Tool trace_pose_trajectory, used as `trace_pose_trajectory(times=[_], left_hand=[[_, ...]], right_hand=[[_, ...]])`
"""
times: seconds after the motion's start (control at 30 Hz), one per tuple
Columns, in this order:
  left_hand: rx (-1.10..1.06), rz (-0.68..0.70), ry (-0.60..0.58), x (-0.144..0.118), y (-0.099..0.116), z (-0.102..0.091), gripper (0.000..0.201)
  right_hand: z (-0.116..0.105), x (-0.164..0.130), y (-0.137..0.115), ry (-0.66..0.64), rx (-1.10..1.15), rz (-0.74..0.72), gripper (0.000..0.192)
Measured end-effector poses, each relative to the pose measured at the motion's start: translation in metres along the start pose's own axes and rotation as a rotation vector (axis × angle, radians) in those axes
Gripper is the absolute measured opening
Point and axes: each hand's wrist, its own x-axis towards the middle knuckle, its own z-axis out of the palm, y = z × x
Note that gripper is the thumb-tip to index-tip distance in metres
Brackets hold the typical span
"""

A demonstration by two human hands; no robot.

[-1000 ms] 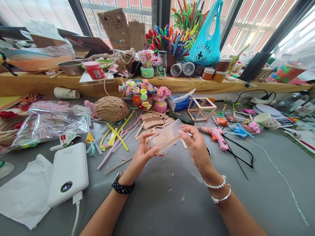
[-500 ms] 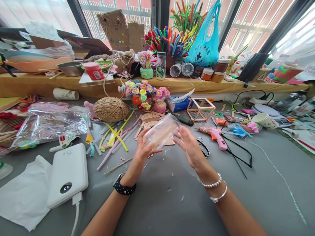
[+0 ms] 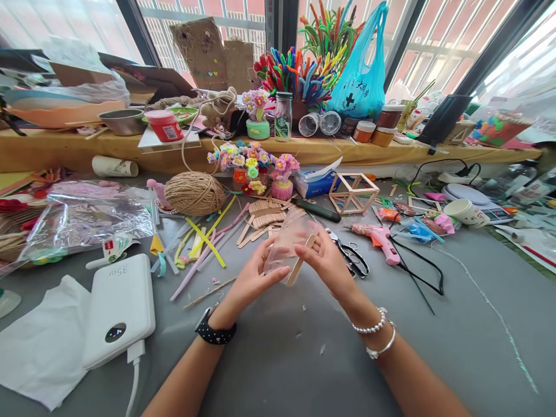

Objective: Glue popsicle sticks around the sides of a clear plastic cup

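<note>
Here, both hands' grip, left hand (image 3: 252,278) and right hand (image 3: 328,260), closed round a clear plastic box (image 3: 290,242) (wooden stick (image 3: 299,263) beneath).

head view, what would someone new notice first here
Both hands meet at the centre: the left hand and the right hand hold a clear plastic packet with a wooden stick poking out of its lower end. Behind them, a big ball of twine sits on the grey table, and bright pipe cleaners fan out on the window ledge beside a blue plastic bag.
</note>
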Motion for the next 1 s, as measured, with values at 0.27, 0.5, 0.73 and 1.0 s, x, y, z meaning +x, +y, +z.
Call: trace_pose_trajectory(times=[0.27, 0.5, 0.73, 1.0], left_hand=[[0.052, 0.008, -0.038, 0.0000, -0.0031, 0.0073, 0.077], [-0.120, 0.019, -0.031, -0.0009, -0.0057, 0.0082, 0.077], [-0.076, -0.054, -0.016, -0.0035, -0.0048, 0.0094, 0.096], [-0.178, -0.074, -0.028, 0.0012, -0.0056, 0.0062, 0.090]], right_hand=[[0.0068, -0.0039, 0.0049, -0.053, -0.203, -0.108, 0.078], [0.0069, -0.0039, 0.0057, -0.096, -0.181, -0.140, 0.074], [0.0069, -0.0023, 0.0078, -0.102, -0.152, -0.116, 0.074], [0.0017, 0.0001, 0.0070, -0.145, -0.099, -0.012, 0.081]])
